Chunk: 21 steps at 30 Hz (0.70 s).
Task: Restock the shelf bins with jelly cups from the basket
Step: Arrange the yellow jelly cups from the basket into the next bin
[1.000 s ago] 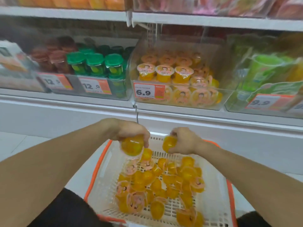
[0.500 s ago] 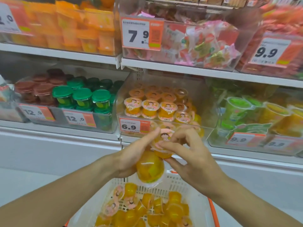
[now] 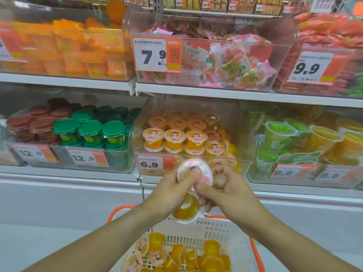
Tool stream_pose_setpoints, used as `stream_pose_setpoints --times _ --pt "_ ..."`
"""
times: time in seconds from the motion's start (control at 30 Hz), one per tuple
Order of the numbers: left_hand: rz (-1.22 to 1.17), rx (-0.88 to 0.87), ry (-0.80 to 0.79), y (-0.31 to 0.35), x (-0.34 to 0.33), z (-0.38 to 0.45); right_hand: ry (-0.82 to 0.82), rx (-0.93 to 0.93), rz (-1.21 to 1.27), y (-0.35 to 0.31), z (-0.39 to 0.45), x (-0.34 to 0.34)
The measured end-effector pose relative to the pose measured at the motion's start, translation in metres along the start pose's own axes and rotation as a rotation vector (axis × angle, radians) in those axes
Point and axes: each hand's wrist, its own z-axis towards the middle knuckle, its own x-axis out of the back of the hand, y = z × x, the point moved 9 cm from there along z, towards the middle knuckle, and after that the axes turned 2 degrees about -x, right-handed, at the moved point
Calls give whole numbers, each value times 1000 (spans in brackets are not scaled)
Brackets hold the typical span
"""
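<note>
Two orange jelly cups are held between my hands in front of the shelf. The upper jelly cup [image 3: 204, 176] shows its pink lid; my left hand [image 3: 170, 190] lays its thumb across that lid and my right hand [image 3: 227, 190] pinches its rim. The lower jelly cup [image 3: 185, 210] hangs beneath my left palm, lid down. Just behind them stands the clear shelf bin [image 3: 248, 146] with the 6.9 tag, holding rows of the same cups [image 3: 194, 142]. Below, the white basket [image 3: 218, 230] with an orange rim holds several loose jelly cups [image 3: 188, 256].
Left of the target bin is a bin of green and brown lidded cups [image 3: 88, 132] tagged 12.0. To the right is a bin of larger green and yellow cups [image 3: 298, 142] tagged 9.9. The upper shelf [image 3: 196, 93] carries bins of packaged sweets.
Both hands rose from the basket, each with a cup, and came together before the 6.9 bin. The view tilted up; the upper cup's lid now faces me.
</note>
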Motion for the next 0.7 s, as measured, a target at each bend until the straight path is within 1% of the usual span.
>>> stream_pose_setpoints --times 0.13,0.17,0.23,0.3,0.37,0.53,0.6,0.7 --pt "-100 -9 72 8 0 7 46 9 164 -11 12 8" --pt "-108 0 97 8 1 9 55 12 210 -18 17 11" --pt "-104 55 181 1 8 10 127 35 247 -33 32 25" --pt "-95 113 255 -8 14 11 216 43 238 -46 58 44" --pt "-110 154 274 -15 15 10 287 22 238 -51 90 59" --pt "-179 246 393 -27 28 12 469 -128 223 -22 154 81" --pt "-174 254 403 -28 29 13 514 -207 192 -8 166 85" --pt "-191 274 398 -34 31 16 556 -239 118 -3 184 95"
